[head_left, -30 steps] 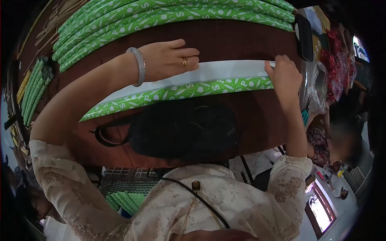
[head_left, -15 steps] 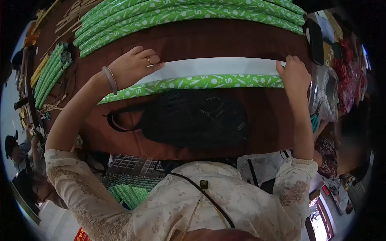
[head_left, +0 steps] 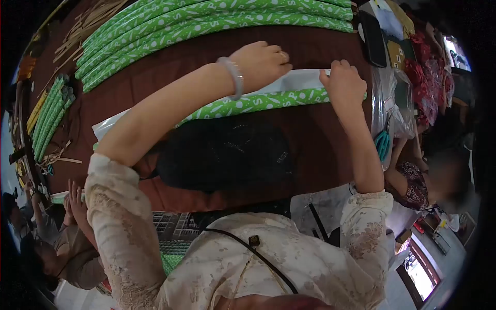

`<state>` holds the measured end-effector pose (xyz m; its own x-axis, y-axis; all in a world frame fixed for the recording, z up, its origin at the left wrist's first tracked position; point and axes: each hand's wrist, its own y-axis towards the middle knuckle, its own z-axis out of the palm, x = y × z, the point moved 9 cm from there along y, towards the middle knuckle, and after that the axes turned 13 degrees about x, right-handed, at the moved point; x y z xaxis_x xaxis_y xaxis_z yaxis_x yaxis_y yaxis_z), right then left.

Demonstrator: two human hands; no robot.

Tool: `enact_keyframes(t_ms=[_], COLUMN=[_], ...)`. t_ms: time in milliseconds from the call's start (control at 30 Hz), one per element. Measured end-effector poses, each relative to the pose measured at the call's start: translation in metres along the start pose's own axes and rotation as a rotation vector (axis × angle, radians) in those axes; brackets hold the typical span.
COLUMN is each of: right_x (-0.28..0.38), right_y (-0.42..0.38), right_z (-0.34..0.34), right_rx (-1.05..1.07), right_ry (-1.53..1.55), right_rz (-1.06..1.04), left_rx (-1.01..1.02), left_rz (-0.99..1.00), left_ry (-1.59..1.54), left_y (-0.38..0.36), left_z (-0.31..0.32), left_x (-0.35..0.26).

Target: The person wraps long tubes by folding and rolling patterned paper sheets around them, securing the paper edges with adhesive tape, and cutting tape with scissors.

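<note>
A long strip of green patterned wrapping paper [head_left: 258,105] lies across the brown-covered table, its white underside showing along the far edge. My right hand [head_left: 347,83] grips the strip near its right end, thumb on the white side. Close by, at the far edge of the white part, is my left hand [head_left: 262,63], its fingers bent and together; whatever they hold is hidden. My left forearm crosses over the strip, hiding part of it. Between the strip and my body lies a black mesh-like bag [head_left: 222,155].
Several long green patterned rolls [head_left: 217,23] lie at the back. Shorter green rolls [head_left: 51,116] and brown strips [head_left: 85,26] are at the left. A dark phone [head_left: 373,40], clear plastic [head_left: 395,101] and teal-handled scissors [head_left: 382,144] lie at the right. Other people sit at both sides.
My left hand has moved right along the strip, close to my right hand. The view has shifted, and another person's hands now show at the lower left.
</note>
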<state>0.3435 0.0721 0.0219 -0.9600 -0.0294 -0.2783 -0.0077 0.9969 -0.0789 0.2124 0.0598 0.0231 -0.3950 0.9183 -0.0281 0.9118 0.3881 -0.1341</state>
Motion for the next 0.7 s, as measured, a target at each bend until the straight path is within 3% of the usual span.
enact_keyframes(t_ms=[100,167,200,433,500,633,700], right_x=[0.000,0.001,0.000,-0.002,-0.005,-0.024,-0.042], right_y=[0.001,0.000,0.001,0.006,0.008,0.014,0.018], right_z=[-0.003,-0.002,-0.003,0.000,0.000,-0.010,-0.009], right_rx=[0.004,0.015,0.021,0.135,0.136,0.193,0.256], right_ry=[0.007,0.047,0.046,0.078,0.088,0.153,0.271], right_rz=[-0.021,-0.042,-0.039,-0.095,-0.105,-0.256,-0.345], left_rx=[-0.066,0.043,-0.046,-0.023,-0.112,-0.105,0.010], left_rz=[0.030,0.040,0.038,0.084,0.111,0.158,0.145], left_ry=[-0.042,-0.067,-0.057,-0.029,-0.011,0.035,0.119], left_y=[0.050,0.071,0.070,0.066,0.063,0.065,0.068], left_z=[-0.002,0.012,0.006,0.015,0.011,0.011,0.017], left_x=[-0.011,-0.015,-0.015,-0.016,-0.020,-0.026,-0.028])
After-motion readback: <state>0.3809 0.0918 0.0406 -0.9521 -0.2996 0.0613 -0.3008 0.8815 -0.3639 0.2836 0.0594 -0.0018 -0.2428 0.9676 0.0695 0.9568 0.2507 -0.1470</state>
